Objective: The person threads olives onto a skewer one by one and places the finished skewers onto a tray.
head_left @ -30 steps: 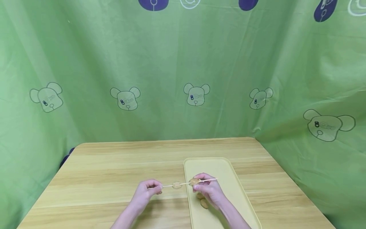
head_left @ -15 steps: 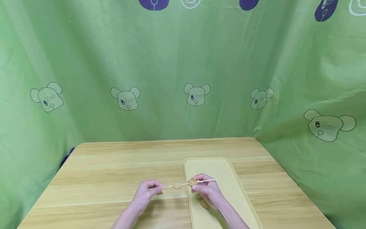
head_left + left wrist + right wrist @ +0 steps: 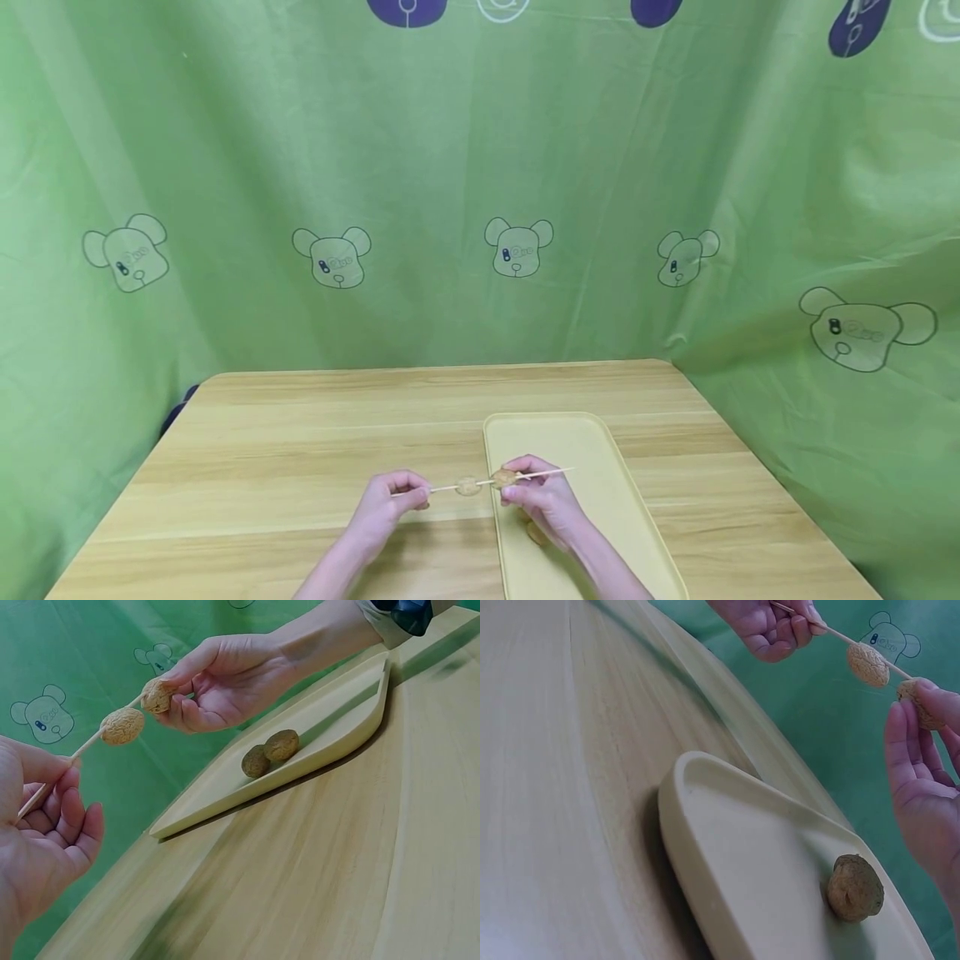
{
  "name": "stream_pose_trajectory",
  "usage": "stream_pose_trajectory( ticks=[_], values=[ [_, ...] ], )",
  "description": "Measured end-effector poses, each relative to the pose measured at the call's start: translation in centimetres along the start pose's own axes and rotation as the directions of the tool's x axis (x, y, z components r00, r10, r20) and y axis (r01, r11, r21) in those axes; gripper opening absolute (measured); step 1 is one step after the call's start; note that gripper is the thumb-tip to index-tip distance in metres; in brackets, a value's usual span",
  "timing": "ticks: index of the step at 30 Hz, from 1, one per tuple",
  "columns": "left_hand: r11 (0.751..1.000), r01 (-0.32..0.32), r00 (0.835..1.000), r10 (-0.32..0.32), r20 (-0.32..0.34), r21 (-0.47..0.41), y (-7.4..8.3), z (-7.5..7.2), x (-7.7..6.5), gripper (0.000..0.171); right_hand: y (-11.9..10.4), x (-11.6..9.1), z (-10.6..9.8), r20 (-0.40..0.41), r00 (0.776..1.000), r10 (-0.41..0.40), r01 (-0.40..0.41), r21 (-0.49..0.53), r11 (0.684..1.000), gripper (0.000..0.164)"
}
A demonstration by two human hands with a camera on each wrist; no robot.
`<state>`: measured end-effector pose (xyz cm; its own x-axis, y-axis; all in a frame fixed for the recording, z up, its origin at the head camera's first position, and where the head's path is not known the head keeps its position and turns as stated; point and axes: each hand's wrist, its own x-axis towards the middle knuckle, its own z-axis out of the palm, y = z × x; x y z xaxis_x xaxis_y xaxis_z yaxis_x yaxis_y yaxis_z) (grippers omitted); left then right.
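My left hand (image 3: pixel 381 507) pinches one end of a thin wooden skewer (image 3: pixel 444 488), held nearly level above the table. A light brown, wrinkled meatball-like ball (image 3: pixel 468 486) is threaded on the skewer a little beyond the left fingertips. With thumb and fingers, my right hand (image 3: pixel 549 500) grips a second wrinkled ball (image 3: pixel 156 696), also on the skewer, separated from the first by a short gap. The skewer's far end sticks out to the right past this hand. Two loose darker brown balls (image 3: pixel 282 745) lie side by side below, partly hidden by the right hand in the head view.
A shallow cream-coloured rectangular tray (image 3: pixel 558 437) with a low rim lies under the right hand on the wood-grain table (image 3: pixel 300 450). Green curtains (image 3: pixel 420 167) with bear-head prints hang behind and at both sides of the table.
The ball in my right hand has shifted slightly left along the skewer, narrowing the gap to the first ball. My left hand keeps its hold, almost still.
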<state>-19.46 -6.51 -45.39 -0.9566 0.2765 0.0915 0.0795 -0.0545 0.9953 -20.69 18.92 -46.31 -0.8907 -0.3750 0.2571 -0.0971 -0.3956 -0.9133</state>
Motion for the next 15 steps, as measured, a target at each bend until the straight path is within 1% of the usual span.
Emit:
stream_pose_trajectory(
  ticks=[6,15],
  values=[
    [1.0,0.009,1.0,-0.009,0.01,0.006,0.01,0.08,-0.1,0.022,-0.01,-0.15,0.03,-0.008,1.0,0.023,-0.023,0.0,1.0,0.031],
    [1.0,0.001,1.0,-0.001,0.009,-0.002,0.28,0.28,-0.07,0.022,0.1,-0.07,0.12,-0.009,1.0,0.022,-0.022,-0.013,1.0,0.029]
  ],
)
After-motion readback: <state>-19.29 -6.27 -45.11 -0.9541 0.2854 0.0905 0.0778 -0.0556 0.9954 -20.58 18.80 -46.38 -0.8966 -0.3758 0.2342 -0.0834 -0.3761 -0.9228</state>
